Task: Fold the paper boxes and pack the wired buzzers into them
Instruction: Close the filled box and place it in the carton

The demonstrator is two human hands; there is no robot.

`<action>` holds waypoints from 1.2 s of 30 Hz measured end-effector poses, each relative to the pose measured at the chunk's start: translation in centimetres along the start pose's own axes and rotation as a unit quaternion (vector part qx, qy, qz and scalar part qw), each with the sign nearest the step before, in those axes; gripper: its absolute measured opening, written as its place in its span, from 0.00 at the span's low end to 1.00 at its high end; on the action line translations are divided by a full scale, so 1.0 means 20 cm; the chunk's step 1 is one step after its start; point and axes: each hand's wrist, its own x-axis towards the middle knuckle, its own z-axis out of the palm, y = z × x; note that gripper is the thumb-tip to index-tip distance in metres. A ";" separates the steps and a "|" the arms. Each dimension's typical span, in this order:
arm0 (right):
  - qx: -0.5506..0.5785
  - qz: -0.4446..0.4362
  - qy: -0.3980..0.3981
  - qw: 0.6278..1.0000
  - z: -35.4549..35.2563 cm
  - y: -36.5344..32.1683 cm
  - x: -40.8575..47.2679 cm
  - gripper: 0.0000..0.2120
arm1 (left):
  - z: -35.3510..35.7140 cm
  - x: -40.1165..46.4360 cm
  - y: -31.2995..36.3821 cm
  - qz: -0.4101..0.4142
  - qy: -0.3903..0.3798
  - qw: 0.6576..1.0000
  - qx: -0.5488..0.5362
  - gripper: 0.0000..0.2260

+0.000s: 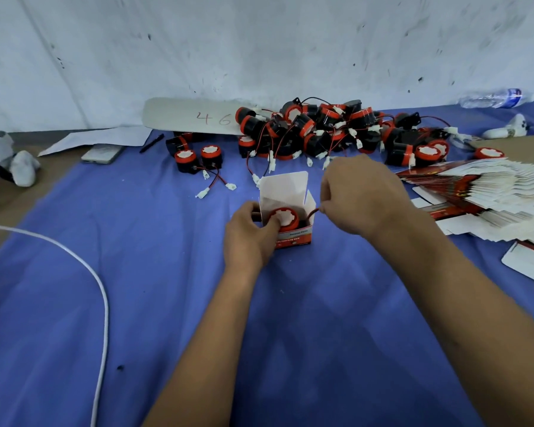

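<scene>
left hand gripping the open paper box from its left side, thumb pressing the buzzer seated in the mouth, red rim up. right hand just right of the box, fingers curled, pinching the red-black wire running up out of the box. lid flap upright at the back, not yet closed.

best done by keeping the thumb down on the buzzer, coiling the wire into the free corner beside it, connector tucked in as well, then folding side flaps before the lid; likely trouble being wire caught under a flap.

beyond, on the blue counter: tangled pile of buzzers, two loose buzzers to the left. fanned stack of flat boxes close on the right, near the right forearm. white cable looping at left, well apart. pen, phone, water bottle at the far edge.
</scene>
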 end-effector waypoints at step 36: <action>0.123 0.058 0.142 0.980 0.36 -0.19 0.10 0.05 | 0.04 0.01 0.02 -0.007 -0.030 0.996 -0.082 0.08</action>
